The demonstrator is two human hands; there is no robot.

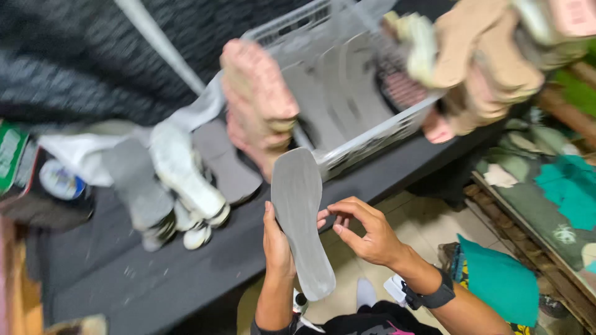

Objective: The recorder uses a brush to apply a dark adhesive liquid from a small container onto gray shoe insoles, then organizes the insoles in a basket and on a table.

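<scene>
At lower centre, the left hand (pixel 277 245) is grasping a grey insole (pixel 299 217); the right hand (pixel 365 232), released, is fingering its edge, seemingly inspecting it.

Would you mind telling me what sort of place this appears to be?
Probably a shoemaking workshop: the left hand holds a grey insole, stacked pinkish soles sit by a white plastic basket, and more shoe parts cover the dark workbench.
</scene>
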